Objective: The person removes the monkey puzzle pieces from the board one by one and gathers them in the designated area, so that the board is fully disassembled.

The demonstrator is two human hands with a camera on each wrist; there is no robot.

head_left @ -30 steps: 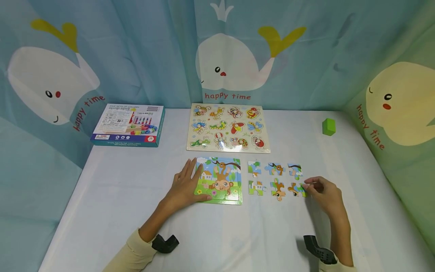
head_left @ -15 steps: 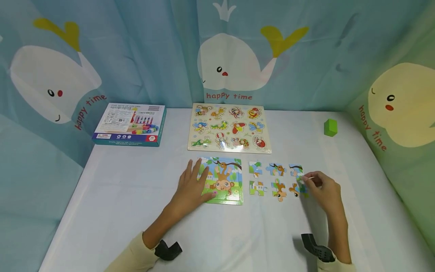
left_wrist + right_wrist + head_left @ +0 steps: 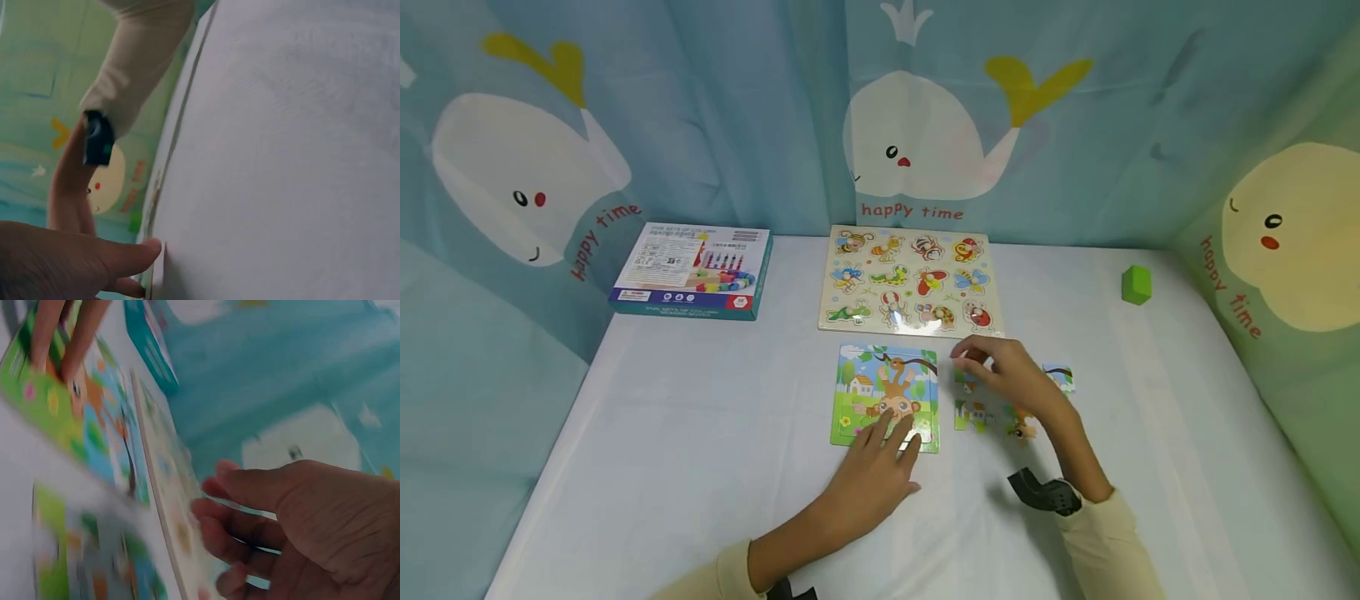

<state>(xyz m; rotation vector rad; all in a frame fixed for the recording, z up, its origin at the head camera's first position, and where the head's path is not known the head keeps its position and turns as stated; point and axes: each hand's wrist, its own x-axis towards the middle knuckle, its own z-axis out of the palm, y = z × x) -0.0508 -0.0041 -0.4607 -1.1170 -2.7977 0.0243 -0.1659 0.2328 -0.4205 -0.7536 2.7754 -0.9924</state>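
A square monkey puzzle (image 3: 853, 367) in a green-edged tray lies at the table's middle. My left hand (image 3: 872, 483) rests straight fingers on its lower part, over the monkey's face. Loose jigsaw pieces lie to its right, among them a house piece (image 3: 972, 415), a monkey-head piece (image 3: 1021, 427) and a branch piece (image 3: 1062, 377). Above the upper left pieces hovers my right hand (image 3: 1011, 375), its fingers loosely bent. In the right wrist view, nothing shows between the thumb and fingers of this hand (image 3: 300, 525). The right hand and forearm hide some pieces.
Behind the puzzle lies a wooden insect board (image 3: 910, 283). A boxed bead set (image 3: 692, 271) stands at the back left, and a green block (image 3: 1137, 285) at the back right. A whale-print curtain (image 3: 775, 125) encloses the table's back and sides.
My right hand has left the rightmost pieces and swung left over the upper left ones. My left hand has slid from the puzzle's left edge to its lower front.
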